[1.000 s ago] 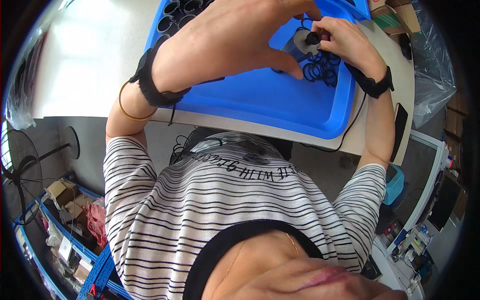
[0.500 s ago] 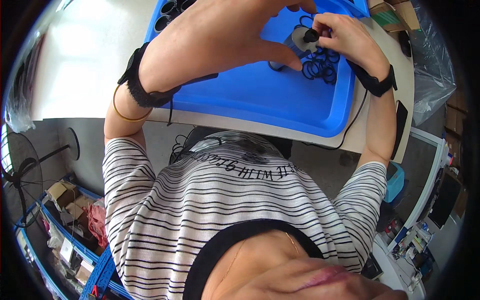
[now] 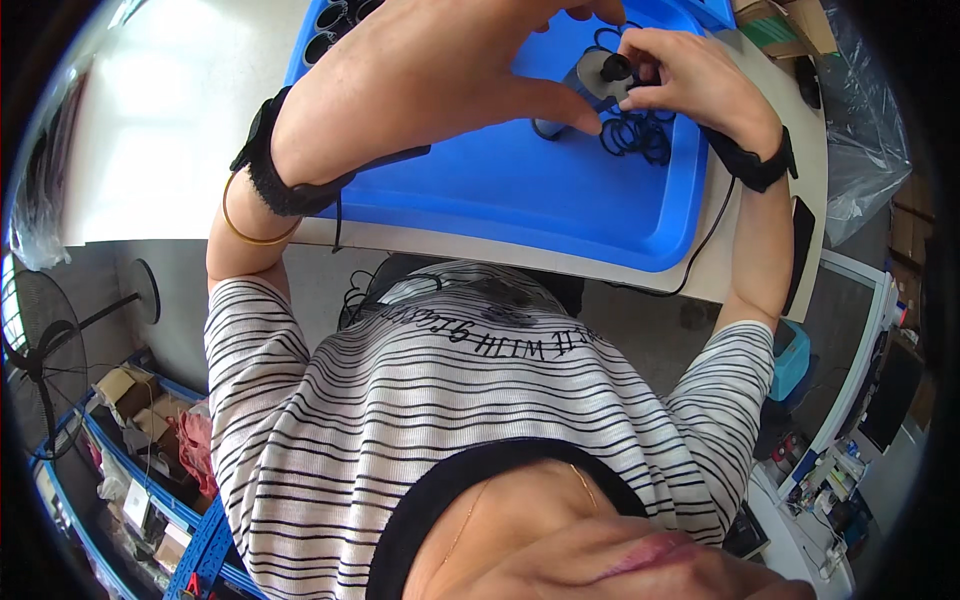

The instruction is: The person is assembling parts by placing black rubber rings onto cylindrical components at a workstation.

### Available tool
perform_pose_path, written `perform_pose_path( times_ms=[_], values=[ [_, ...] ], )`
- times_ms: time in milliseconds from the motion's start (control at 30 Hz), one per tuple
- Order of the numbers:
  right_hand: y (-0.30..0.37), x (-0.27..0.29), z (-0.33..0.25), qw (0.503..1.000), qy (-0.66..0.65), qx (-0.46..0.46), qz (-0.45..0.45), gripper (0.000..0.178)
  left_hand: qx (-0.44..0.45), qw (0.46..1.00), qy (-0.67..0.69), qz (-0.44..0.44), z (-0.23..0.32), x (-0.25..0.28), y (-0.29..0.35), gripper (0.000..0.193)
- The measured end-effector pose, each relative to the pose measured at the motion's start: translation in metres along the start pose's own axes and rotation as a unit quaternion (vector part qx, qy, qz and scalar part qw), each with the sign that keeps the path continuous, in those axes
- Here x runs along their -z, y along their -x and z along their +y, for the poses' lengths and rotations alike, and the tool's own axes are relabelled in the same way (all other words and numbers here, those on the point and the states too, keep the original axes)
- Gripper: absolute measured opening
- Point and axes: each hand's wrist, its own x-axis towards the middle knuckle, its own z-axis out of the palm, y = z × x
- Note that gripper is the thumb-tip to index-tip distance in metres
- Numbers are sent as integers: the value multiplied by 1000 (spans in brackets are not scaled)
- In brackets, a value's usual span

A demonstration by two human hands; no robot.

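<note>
White tabletop (image 3: 150, 120) under a blue tray (image 3: 560, 200). Black round cups (image 3: 335, 18) at the tray's far left corner. Cardboard boxes (image 3: 790, 25) and clear plastic wrap (image 3: 868, 130) far right. Standing fan (image 3: 45, 350) on the floor, lower left, beside blue shelving (image 3: 205, 545).

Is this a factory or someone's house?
Probably a small workshop or assembly room. Both hands work over a blue tray of black rubber rings on a white bench, with blue storage racks of boxes below.
</note>
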Motion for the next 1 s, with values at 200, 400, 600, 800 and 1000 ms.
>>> perform_pose_path(
  times_ms=[200,400,600,800,1000],
  values=[
    [-1,-5,4,985,92,126,76,29,4,1000,3,0,1,2,1,62],
    [0,6,9,992,101,64,25,18,9,1000,10,1,2,2,0,62],
    [10,37,5,995,85,15,52,10,1,1000,26,-5,3,4,0,61],
    [19,58,-4,988,-81,-39,126,13,21,998,55,-17,4,9,2,58],
    [24,61,-14,955,-266,3,134,8,-1,997,72,19,0,7,-2,41]
  ],
)
